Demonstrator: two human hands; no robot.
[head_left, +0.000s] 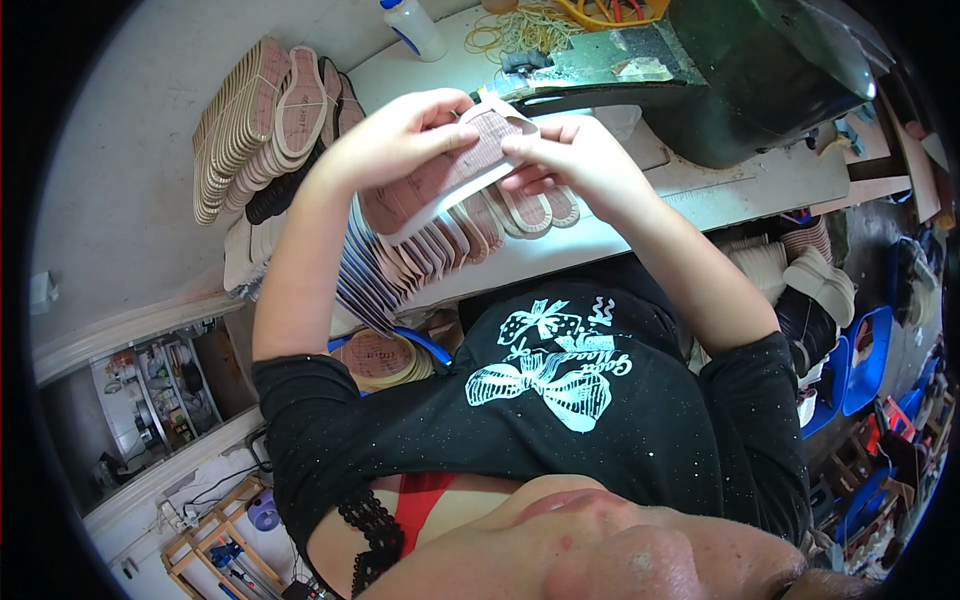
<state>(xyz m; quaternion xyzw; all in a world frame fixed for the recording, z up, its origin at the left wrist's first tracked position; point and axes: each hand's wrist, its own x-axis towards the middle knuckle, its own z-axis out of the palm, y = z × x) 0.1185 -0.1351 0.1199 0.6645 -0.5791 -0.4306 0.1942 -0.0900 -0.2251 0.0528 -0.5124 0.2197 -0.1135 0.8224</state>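
Both hands hold one shoe insole, its pinkish-brown face turned up and a pale strip along its edge. My left hand grips its left side, thumb lying on the face. My right hand pinches the right edge near the far end between thumb and fingers. That far end is right by the working end of a dark green sewing machine; whether it touches the machine is hidden. Below the held piece, a fanned row of insoles lies along the table's near edge.
Tied stacks of insoles stand at the left. A white bottle and a tangle of pale cord lie at the back of the white table. Blue bins and more piled shoe parts stand at right.
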